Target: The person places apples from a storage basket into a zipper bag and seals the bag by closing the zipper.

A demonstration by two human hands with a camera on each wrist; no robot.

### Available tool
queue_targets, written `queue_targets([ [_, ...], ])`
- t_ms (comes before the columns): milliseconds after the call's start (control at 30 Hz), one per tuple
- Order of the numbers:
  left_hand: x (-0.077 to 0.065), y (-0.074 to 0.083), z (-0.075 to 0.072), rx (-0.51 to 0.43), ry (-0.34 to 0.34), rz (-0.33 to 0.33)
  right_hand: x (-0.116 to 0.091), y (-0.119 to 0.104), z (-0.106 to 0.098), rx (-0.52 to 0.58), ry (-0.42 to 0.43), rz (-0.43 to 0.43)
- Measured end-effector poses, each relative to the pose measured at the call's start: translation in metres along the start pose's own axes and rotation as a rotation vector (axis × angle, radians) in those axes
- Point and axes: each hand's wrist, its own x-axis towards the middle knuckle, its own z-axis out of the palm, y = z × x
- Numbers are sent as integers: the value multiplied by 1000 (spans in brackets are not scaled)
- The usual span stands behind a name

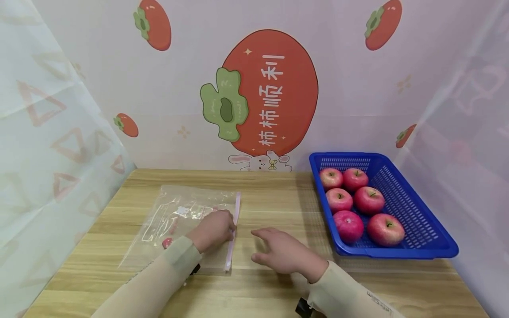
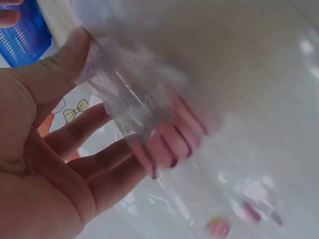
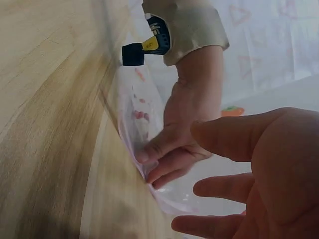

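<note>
A clear plastic zip bag [image 1: 159, 238] with pink and red print lies flat on the left of the wooden table. Its pale pink zip strip [image 1: 229, 255] runs along the right side. My left hand [image 1: 212, 230] reaches over the bag and pinches that edge between thumb and fingers, as the right wrist view also shows. In the left wrist view some of its fingers [image 2: 117, 181] are partly behind the film. To the right of the strip, my right hand [image 1: 283, 252] hovers above the table with fingers spread, touching nothing.
On the right stands a blue plastic basket [image 1: 413, 253] with several red apples [image 1: 385, 229] inside, grouped toward its left side. Printed cloth walls [image 1: 183, 88] enclose the back and both sides of the wooden table [image 1: 274, 203].
</note>
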Motion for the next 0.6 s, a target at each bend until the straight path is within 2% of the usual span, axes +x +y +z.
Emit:
queue_targets([
  [167,-2,-5,-11,-25,67,64,12,-1,3,85,-10,37],
  [233,-5,-5,-19,-78,82,73,15,-3,3,125,-16,39],
  [400,-10,2,-44,-274,65,-18,21,-5,3,120,-23,17],
  [600,-18,3,-71,-492,58,-106,24,-7,4,13,0,14],
])
